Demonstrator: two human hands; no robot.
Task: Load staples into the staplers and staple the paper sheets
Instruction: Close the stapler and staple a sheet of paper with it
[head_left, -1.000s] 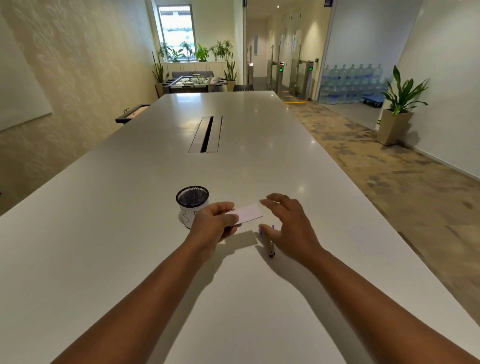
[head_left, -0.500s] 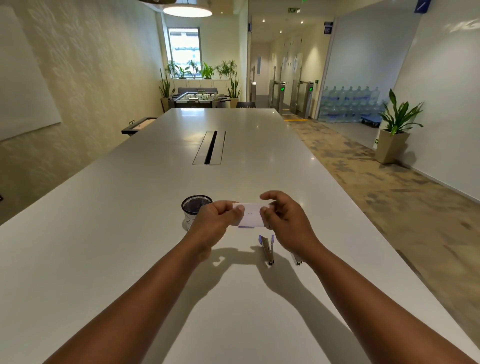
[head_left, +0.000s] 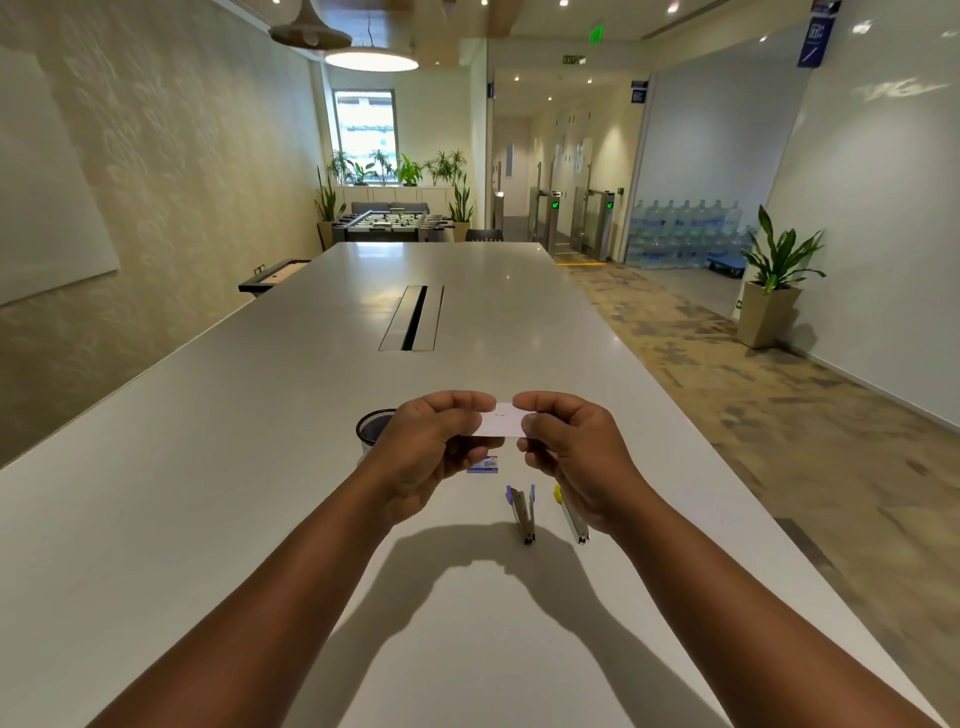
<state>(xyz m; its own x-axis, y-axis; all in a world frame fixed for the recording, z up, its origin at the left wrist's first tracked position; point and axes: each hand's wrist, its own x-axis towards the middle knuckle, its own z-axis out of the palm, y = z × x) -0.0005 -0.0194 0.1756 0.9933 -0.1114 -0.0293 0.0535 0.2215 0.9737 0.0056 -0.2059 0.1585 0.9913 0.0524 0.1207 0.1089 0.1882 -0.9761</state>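
Bright, even indoor light from pendant lamps (head_left: 371, 58) and far window (head_left: 364, 130); soft arm shadows on glossy table (head_left: 208, 467); wide-angle bending at edges, floor at right smeared

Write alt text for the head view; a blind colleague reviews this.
Both hands, left and right, pinch a small white paper above a long table. Two staplers lie below, a mesh cup at left.

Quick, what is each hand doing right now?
Left hand: pinches the left end of the small white paper.
Right hand: pinches its right end.
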